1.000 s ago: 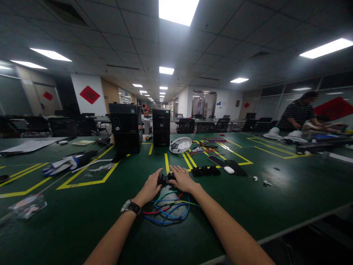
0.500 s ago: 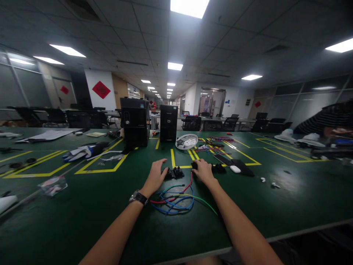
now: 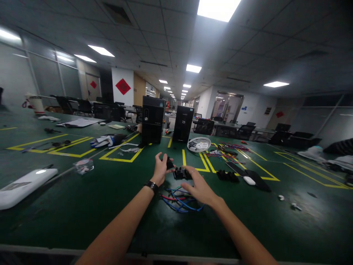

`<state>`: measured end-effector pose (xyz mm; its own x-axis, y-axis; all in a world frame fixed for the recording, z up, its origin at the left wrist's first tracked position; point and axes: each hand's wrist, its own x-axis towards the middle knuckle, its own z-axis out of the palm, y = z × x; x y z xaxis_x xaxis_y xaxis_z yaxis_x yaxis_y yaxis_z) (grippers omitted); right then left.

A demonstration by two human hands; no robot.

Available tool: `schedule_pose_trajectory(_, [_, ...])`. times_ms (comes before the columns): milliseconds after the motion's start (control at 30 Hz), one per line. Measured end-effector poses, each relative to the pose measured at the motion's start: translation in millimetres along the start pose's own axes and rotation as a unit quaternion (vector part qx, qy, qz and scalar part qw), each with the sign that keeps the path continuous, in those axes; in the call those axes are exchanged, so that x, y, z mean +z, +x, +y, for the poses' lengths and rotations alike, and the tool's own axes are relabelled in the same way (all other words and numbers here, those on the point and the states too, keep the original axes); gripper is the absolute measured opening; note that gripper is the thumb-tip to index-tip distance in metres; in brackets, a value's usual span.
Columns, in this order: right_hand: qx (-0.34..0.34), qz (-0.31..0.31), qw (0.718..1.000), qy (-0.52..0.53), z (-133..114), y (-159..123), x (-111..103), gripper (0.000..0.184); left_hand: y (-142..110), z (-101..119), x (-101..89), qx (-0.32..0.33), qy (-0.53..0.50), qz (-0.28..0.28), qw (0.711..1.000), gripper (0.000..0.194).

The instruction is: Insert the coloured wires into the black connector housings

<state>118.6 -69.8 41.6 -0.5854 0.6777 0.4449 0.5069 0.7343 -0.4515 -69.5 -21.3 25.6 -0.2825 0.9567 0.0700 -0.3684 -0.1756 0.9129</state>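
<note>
My left hand [image 3: 160,168] is lifted a little off the green table [image 3: 82,206], fingers curled round a small black connector block [image 3: 169,163]. My right hand [image 3: 199,186] hovers open, fingers spread, just over a tangle of blue, red and green wires [image 3: 179,198]. Another small black connector block [image 3: 180,173] lies on the table between the two hands. A watch sits on my left wrist.
Two black computer towers [image 3: 153,119] stand behind, with a white fan grille [image 3: 199,144] to their right. A row of black connectors [image 3: 227,175], a white mouse [image 3: 249,180] and coloured wires lie to the right. A white flat device [image 3: 24,186] and a small clear bag [image 3: 82,165] lie left.
The view has swung left and tilted. My left hand has picked a black block up off the table. My right hand has come back from the connector row to over the wires.
</note>
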Motion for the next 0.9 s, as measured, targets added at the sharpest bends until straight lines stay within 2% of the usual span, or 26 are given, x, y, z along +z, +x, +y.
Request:
schedule_pose_trajectory(67, [-0.023, -0.109, 0.993, -0.045, -8, -17, 0, 0.063, 4, 3, -7.1, 0.028, 0.025, 0.023, 0.999, 0.052])
schedule_pose_trajectory(133, [-0.039, -0.162, 0.983, -0.08, -16, -31, 4, 0.049, 7, 2, -10.1, 0.021, 0.039, 0.028, 0.999, 0.051])
schedule_pose_trajectory(200, [-0.043, -0.16, 0.981, -0.1, -19, -42, 7, 0.032, 6, 0, -9.6, 0.009, 0.051, 0.021, 0.998, 0.05])
schedule_pose_trajectory(300, [-0.041, -0.15, 0.98, -0.12, -14, -59, -3, 0.026, 3, -3, -6.2, 0.011, 0.069, 0.004, 0.998, 0.05])
schedule_pose_trajectory(433, [0.001, -0.147, 0.977, -0.151, 13, -106, -43, 0.027, -1, -5, -2.0, 0.006, 0.086, -0.014, 0.996, 0.051])
schedule_pose_trajectory(567, [0.083, -0.112, 0.97, -0.198, 54, -165, -100, 0.028, -3, -8, 1.1, -0.003, 0.102, -0.033, 0.994, 0.053])
schedule_pose_trajectory(667, [0.151, -0.093, 0.954, -0.244, 79, -195, -137, 0.03, -5, -12, 3.0, -0.015, 0.098, -0.046, 0.994, 0.06])
schedule_pose_trajectory(800, [0.193, -0.111, 0.934, -0.281, 89, -207, -164, 0.029, -9, -16, 5.9, -0.06, 0.058, -0.055, 0.995, 0.059])
schedule_pose_trajectory(900, [0.191, -0.088, 0.932, -0.296, 83, -199, -165, 0.032, -11, -18, 8.9, -0.063, 0.027, -0.061, 0.996, 0.051])
